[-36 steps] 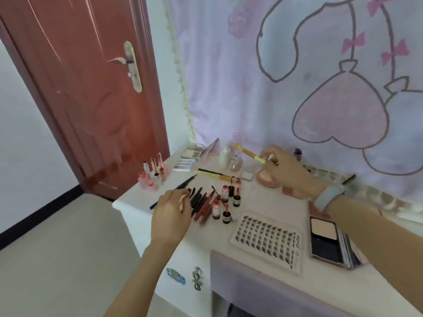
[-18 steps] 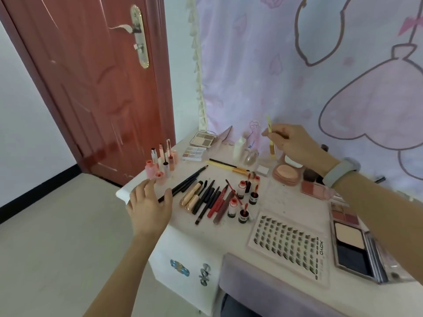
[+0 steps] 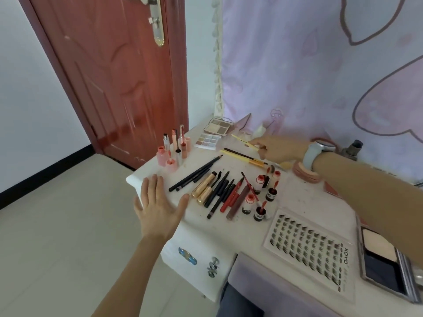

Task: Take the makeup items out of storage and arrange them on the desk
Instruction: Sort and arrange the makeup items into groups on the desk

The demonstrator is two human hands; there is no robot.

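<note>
**Left hand flat at the corner, right hand holding a yellow brush at the back**

A red door stands at the far left, beside the white surface. The left hand lies at the surface's near left corner, fingers straight and spread, its grip wide and holding nothing. Behind it a cluster of pink tubes stands upright near the left edge. Just right of the hand, black pencils lie slanted, then two gold tubes, more dark pens and red pencils, all side by side in a row. At the back edge lie two palettes, one open behind the other. Right of the pens stand four small bottles with red caps or wands. A long yellow-and-black brush lies flat behind them.

The right hand reaches across the back of the surface, its grip pinching a thin yellow brush that points left and up, just above the flat one. A pale watch sits on that wrist. A pink compact rests under the wrist. Nearer the front lies a lash tray with rows of dark lashes, and at the far right an open powder case. A lilac curtain hangs behind.
</note>
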